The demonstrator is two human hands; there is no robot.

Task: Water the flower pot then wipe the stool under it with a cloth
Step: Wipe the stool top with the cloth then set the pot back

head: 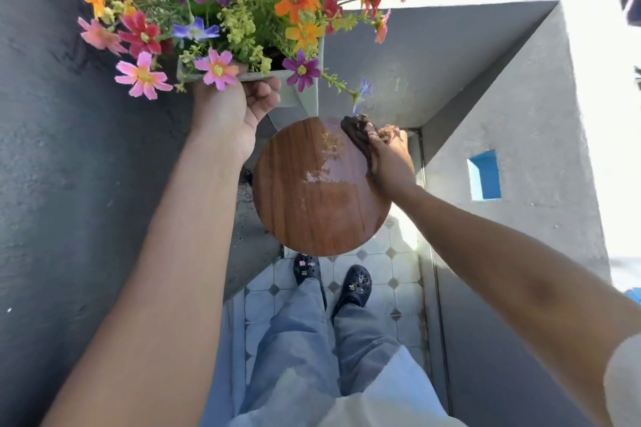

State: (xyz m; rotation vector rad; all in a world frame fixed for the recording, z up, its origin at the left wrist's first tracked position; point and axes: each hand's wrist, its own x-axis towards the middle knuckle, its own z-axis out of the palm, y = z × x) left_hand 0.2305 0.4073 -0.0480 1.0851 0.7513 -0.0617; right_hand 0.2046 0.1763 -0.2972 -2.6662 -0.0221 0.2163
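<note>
A grey square flower pot [301,94] full of orange, pink, purple and red flowers [194,0] is lifted off the stool, up at the top left. My left hand [236,111] grips its near rim, fingers curled round the edge. Below it the round wooden stool top [312,204] lies bare, with wet glints across its middle. My right hand [392,156] holds a dark brown cloth [359,135] pressed onto the stool's far right edge.
Grey concrete walls close in on the left and right, meeting in a corner behind the stool. The right wall has a small blue opening [484,175]. My legs and dark clogs [355,284] stand on the white tiled floor just below the stool.
</note>
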